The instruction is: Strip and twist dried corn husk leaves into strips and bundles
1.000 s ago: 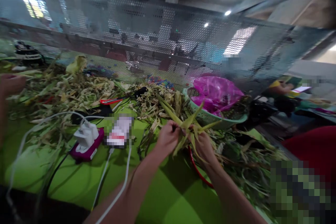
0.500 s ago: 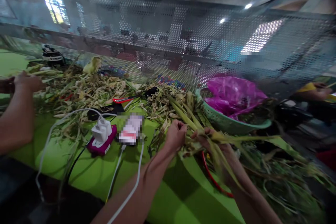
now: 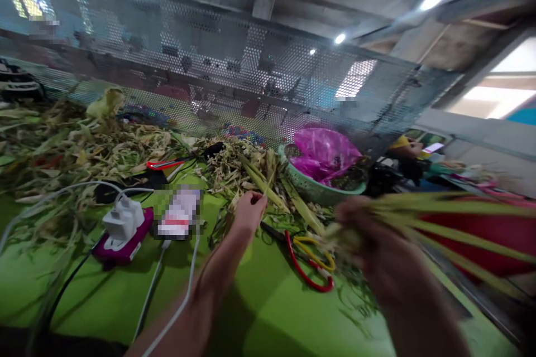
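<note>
My right hand (image 3: 377, 245) is blurred by motion and is closed round a bunch of long green leaves (image 3: 444, 217) that fan out to the right. Over at the heap of leaf scraps (image 3: 251, 170) my left hand (image 3: 248, 209) pinches a thin leaf strip (image 3: 268, 187). Between the two hands a pair of red and yellow handled scissors (image 3: 307, 259) lies on the green table (image 3: 268, 312).
A teal basket (image 3: 320, 192) lined with a pink plastic bag (image 3: 324, 150) stands behind the leaf scraps. At the left are a purple power strip with a white charger (image 3: 121, 228), white cables and a phone. A perforated metal screen (image 3: 234, 75) closes the table's far side.
My right hand has swung the leaf bunch to the right, away from my left hand, which uncovered the scissors. The view turned right, so the other person's arm at left is gone.
</note>
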`<state>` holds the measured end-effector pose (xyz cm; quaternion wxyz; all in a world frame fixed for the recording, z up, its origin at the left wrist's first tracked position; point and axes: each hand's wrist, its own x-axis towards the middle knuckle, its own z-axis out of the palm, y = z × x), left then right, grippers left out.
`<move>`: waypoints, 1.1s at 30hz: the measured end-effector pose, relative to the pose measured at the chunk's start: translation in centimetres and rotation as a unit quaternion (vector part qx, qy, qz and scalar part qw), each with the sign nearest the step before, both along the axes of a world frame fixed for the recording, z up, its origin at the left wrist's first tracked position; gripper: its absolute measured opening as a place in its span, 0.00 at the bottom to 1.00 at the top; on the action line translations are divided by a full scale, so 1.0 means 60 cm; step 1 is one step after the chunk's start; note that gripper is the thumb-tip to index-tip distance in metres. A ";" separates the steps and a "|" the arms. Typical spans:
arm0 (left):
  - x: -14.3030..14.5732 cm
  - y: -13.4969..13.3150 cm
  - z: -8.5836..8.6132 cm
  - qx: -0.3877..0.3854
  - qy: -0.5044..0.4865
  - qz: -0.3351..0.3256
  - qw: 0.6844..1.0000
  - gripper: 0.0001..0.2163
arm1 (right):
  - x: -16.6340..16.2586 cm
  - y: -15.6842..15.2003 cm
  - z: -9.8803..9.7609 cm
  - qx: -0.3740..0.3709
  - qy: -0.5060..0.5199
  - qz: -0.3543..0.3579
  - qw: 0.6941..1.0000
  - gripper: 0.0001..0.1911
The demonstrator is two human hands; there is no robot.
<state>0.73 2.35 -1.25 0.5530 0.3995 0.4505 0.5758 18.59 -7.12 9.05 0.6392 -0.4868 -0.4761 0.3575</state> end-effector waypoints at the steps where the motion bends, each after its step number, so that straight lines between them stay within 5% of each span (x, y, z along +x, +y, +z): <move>1: 0.000 -0.002 0.002 0.005 -0.012 -0.008 1.000 0.06 | -0.026 0.014 -0.016 -0.063 0.006 0.049 0.997 0.14; 3: 0.001 -0.002 0.004 0.005 -0.036 -0.022 0.999 0.06 | -0.066 0.045 -0.053 -0.131 0.025 0.104 0.986 0.15; 7: 0.008 0.002 0.000 0.021 -0.098 -0.038 0.994 0.11 | -0.089 0.096 -0.112 -0.124 -0.006 0.101 0.987 0.14; 14: 0.015 0.008 -0.018 0.046 -0.075 -0.057 0.994 0.08 | -0.076 0.115 -0.152 -0.127 0.030 0.078 0.988 0.11; 17: -0.008 0.025 -0.017 0.076 -0.014 0.000 0.997 0.05 | -0.069 0.115 -0.159 -0.143 0.059 0.080 0.985 0.14; 20: -0.031 0.033 -0.009 0.129 0.081 0.101 0.983 0.13 | -0.060 0.118 -0.163 -0.148 0.070 0.084 0.983 0.17; 22: -0.034 0.026 0.000 0.160 0.124 0.111 0.973 0.17 | -0.053 0.120 -0.163 -0.135 0.067 0.090 0.984 0.17; 28: 0.012 -0.031 0.017 0.031 0.009 -0.203 0.979 0.23 | -0.046 0.113 -0.152 -0.100 0.061 0.081 0.990 0.16; 33: 0.031 -0.048 0.003 0.015 0.003 -0.273 0.962 0.31 | -0.049 0.106 -0.146 -0.040 -0.026 0.089 0.995 0.13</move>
